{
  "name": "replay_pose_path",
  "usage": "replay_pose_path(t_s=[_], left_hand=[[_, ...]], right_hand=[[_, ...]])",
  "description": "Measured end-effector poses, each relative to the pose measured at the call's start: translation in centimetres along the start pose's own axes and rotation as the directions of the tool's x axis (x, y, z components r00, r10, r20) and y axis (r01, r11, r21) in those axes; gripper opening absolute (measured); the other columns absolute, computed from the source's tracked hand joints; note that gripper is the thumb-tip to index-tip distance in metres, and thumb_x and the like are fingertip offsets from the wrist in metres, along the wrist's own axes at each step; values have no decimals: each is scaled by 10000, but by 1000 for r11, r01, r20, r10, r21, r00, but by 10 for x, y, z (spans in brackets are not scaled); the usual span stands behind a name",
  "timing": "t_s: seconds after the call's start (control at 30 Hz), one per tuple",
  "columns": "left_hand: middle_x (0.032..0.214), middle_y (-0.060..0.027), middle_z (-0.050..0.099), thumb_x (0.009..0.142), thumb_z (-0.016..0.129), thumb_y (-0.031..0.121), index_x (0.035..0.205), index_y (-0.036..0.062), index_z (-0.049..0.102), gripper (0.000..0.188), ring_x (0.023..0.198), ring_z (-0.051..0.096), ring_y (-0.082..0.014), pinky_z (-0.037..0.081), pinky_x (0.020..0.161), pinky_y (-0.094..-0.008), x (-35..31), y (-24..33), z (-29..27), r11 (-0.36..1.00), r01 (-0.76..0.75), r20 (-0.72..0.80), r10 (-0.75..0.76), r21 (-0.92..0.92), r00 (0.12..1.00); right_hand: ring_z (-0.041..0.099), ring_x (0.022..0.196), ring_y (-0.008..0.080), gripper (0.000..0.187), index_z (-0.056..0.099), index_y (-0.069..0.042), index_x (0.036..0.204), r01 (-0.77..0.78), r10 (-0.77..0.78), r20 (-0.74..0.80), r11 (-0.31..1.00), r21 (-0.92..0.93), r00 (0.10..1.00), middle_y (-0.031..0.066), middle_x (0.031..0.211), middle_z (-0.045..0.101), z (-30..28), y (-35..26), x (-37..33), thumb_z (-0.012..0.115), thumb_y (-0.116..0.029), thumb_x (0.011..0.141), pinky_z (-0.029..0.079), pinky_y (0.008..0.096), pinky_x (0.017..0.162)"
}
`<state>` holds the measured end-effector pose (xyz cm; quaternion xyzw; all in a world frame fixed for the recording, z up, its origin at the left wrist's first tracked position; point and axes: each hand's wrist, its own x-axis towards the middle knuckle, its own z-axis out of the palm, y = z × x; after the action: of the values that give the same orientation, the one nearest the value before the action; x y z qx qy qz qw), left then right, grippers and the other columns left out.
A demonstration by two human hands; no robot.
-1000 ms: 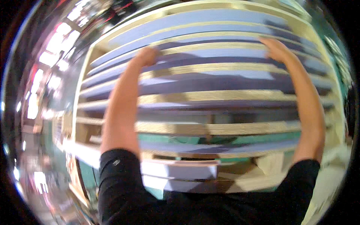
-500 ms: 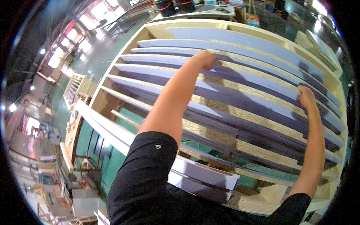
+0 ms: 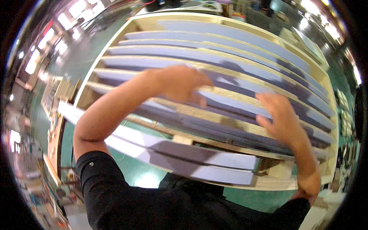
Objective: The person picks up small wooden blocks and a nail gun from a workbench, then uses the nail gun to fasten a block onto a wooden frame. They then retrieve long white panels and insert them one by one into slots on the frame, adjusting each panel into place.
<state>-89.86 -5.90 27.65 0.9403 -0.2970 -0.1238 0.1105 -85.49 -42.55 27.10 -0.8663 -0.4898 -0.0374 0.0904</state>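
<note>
Several long chipboard boards (image 3: 234, 102) with blue-grey faces stand on edge, side by side, inside a large pale wooden frame (image 3: 332, 111). Over the middle of them is my left hand (image 3: 180, 82), blurred by motion, with its thumb hanging apart from the fingers and nothing in it. My right hand (image 3: 279, 115) is over the boards farther right, fingers stretched and thumb spread, also holding nothing. Whether either hand touches a board edge is hard to tell. Nearer my body, two white-faced strips (image 3: 226, 160) lie side by side across the near part of the frame.
On the left stands a wooden workbench (image 3: 55, 143) with small items on it. A table with dark buckets (image 3: 151, 4) is beyond the far edge. Stacked panels (image 3: 303, 42) rest at the far right corner. Green floor (image 3: 249, 199) shows near my body.
Both hands have come off the far boards and drawn back toward me, opening. My left elbow has bent outward, and the right hand has moved left. The view has shifted slightly.
</note>
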Motion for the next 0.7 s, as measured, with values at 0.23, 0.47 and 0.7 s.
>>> replay_pose_path(t_s=[0.23, 0.47, 0.7], left_hand=[[1627, -202, 388, 727, 858, 596, 1587, 254, 423, 1022, 1492, 393, -419, 242, 1216, -709, -255, 60, 77, 988, 144, -81, -139, 57, 987], [1503, -125, 518, 673, 931, 470, 1546, 256, 490, 1002, 1451, 437, -366, 239, 1214, -713, -369, -26, 150, 875, 478, -333, -429, 79, 840], [1319, -115, 616, 674, 921, 513, 1464, 230, 594, 900, 1301, 535, -359, 381, 1138, -538, -375, -53, 148, 942, 334, -362, -304, 21, 881]], right_hand=[[456, 1377, 476, 843, 504, -77, 1474, 105, -129, 230, 988, 114, 965, 272, 1565, 422, 34, -175, -66, 822, -451, 790, 332, 621, 1143], [424, 1383, 485, 878, 508, -150, 1478, -27, 29, 93, 999, -23, 995, 281, 1548, 417, 97, -213, -57, 881, -422, 732, 317, 629, 1136], [539, 1224, 441, 889, 595, -116, 1399, 34, -34, -20, 999, 4, 999, 218, 1374, 547, 121, -182, -52, 886, -539, 673, 456, 560, 1003]])
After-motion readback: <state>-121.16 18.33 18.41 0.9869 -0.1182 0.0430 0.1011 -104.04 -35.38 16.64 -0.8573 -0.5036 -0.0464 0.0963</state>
